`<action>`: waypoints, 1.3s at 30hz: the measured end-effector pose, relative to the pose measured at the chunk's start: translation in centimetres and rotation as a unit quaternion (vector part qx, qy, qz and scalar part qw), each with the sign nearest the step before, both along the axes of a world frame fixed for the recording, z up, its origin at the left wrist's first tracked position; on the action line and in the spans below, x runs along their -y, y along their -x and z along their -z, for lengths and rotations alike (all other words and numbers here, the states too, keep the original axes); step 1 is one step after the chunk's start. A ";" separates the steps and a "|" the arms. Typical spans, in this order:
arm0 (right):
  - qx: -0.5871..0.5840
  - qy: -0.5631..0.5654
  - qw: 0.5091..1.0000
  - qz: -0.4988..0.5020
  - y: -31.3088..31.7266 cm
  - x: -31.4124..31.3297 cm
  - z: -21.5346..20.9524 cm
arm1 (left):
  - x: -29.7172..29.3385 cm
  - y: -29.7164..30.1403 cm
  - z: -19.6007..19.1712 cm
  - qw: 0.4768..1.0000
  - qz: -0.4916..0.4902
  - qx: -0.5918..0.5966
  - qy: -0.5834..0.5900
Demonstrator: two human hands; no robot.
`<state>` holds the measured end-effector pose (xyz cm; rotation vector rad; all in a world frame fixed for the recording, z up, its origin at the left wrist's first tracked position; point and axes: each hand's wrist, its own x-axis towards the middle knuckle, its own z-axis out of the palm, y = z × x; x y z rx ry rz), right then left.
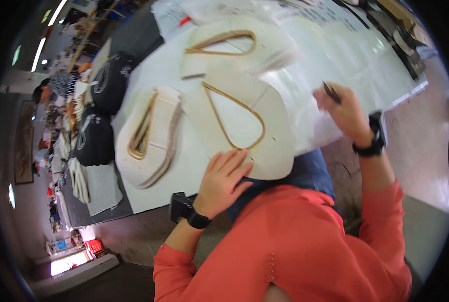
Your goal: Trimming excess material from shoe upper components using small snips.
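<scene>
Head view: left hand (225, 175) lies flat, fingers extended, gripping nothing, on near edge of cream sheet (277, 113) with teardrop hole. Sheet sits at table's front edge, before person's lap. Right hand (346, 111), raised to right of sheet, closed around small dark tool (331, 93); tool type unclear. Similar cream stacks crowd sheet: left stack (160, 128), rear stack (274, 49). Dark bags (94, 137) stand beyond left stack.

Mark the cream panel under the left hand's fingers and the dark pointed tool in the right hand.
Cream panel (279, 125), head view: flat surface right of its teardrop opening.
Dark pointed tool (331, 92), head view: middle of its visible body.
</scene>
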<state>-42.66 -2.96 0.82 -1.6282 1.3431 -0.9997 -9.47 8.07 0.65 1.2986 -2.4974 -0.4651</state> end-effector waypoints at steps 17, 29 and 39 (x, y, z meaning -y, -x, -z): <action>-0.399 0.135 0.883 -0.209 1.6 4.9 0.0 | -0.7 -2.4 2.6 0.989 -0.127 0.023 0.068; -0.281 0.273 0.874 -0.286 -12.8 4.2 -7.3 | -0.4 2.9 2.9 0.994 -0.026 -0.082 0.070; -0.036 0.070 0.920 -0.385 -16.0 6.8 -7.8 | -1.0 2.3 3.1 0.990 -0.024 -0.129 0.056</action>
